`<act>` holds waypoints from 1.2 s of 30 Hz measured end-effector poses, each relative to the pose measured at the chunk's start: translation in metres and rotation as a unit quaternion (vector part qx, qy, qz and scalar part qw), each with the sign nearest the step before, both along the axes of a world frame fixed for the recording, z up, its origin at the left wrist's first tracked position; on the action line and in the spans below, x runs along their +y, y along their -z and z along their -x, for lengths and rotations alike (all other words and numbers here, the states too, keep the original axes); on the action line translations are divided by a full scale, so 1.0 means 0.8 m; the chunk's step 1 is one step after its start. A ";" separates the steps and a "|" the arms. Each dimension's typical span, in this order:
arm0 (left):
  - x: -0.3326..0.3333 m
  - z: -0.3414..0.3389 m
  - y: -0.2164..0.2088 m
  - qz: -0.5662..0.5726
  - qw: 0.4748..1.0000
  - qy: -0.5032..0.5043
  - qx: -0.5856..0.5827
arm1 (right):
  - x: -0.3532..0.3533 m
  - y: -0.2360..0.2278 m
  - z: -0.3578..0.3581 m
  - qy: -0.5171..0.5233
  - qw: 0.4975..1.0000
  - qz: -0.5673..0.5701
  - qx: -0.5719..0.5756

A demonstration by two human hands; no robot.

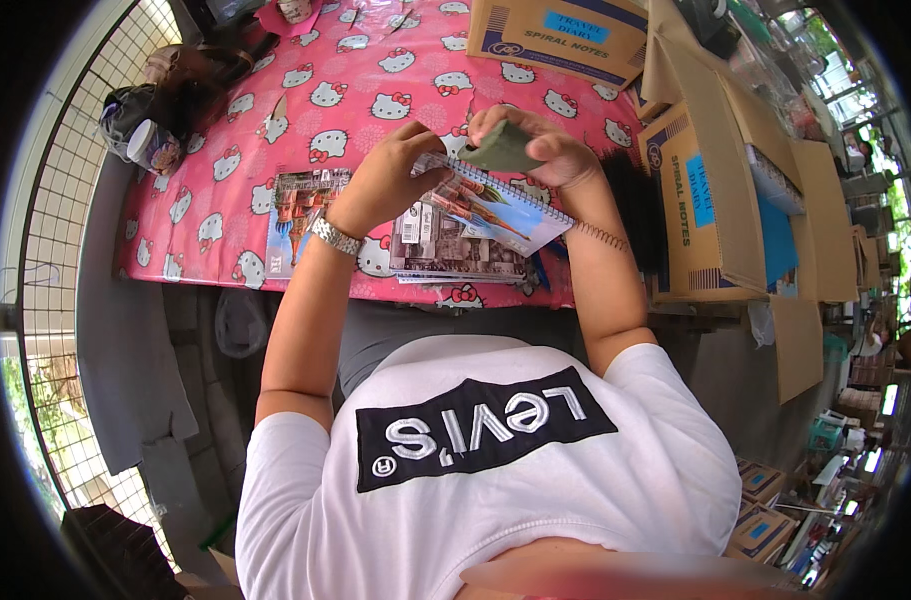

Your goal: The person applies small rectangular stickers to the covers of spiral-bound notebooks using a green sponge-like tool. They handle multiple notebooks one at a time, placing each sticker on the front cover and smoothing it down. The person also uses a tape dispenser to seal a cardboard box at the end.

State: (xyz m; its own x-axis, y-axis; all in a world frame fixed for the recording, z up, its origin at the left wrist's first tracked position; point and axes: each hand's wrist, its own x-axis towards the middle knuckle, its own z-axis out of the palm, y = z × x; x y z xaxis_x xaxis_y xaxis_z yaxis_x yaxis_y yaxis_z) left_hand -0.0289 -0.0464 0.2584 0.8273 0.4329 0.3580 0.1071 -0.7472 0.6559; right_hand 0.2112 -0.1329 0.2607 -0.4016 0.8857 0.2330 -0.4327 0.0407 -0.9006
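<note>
A spiral notebook (505, 213) with a picture of a pointed tower against blue sky lies tilted on the table in front of me. Its wire binding runs along the upper edge, and a loose coil end (601, 236) sticks out past the right corner, by my right forearm. My left hand (395, 172) pinches the notebook's upper left end with bent fingers. Just above the binding, my right hand (540, 147) is closed around a flat grey-green object (500, 148) whose kind I cannot make out. Under the notebook lie more notebooks (460, 245) with a grey printed cover.
A pink patterned cloth (325, 115) covers the table. Another picture-covered notebook (300, 200) lies left of my left wrist. Cardboard boxes (560, 42) stand at the back, and an open carton (695, 200) with notebooks is at right. A dark bag (135, 110) and a white cup (153, 147) sit far left.
</note>
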 end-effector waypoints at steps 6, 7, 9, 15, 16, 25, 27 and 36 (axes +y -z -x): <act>0.007 0.000 0.000 0.031 0.999 0.041 0.016 | 0.011 0.003 -0.010 0.034 0.981 -0.009 -0.190; 0.008 0.000 0.001 0.042 0.998 0.048 0.014 | 0.007 -0.003 -0.003 0.017 0.986 -0.027 -0.161; 0.010 0.000 0.000 0.063 0.996 0.061 0.010 | 0.009 -0.004 -0.010 -0.011 0.976 0.041 -0.216; 0.010 -0.002 -0.003 0.110 0.992 0.054 0.027 | 0.006 -0.007 -0.010 -0.005 0.990 0.004 -0.141; 0.011 -0.001 -0.001 0.138 0.989 0.050 0.029 | 0.011 -0.010 -0.011 0.002 0.980 0.031 -0.196; 0.009 -0.006 0.010 0.228 0.973 0.042 0.001 | 0.010 0.000 -0.003 0.010 0.996 -0.012 -0.091; 0.001 -0.008 0.003 0.215 0.975 0.044 -0.032 | 0.007 0.001 -0.004 0.022 0.993 -0.013 -0.112; 0.011 -0.007 0.018 0.104 0.991 0.076 -0.025 | -0.001 0.016 -0.017 0.069 0.989 0.044 -0.121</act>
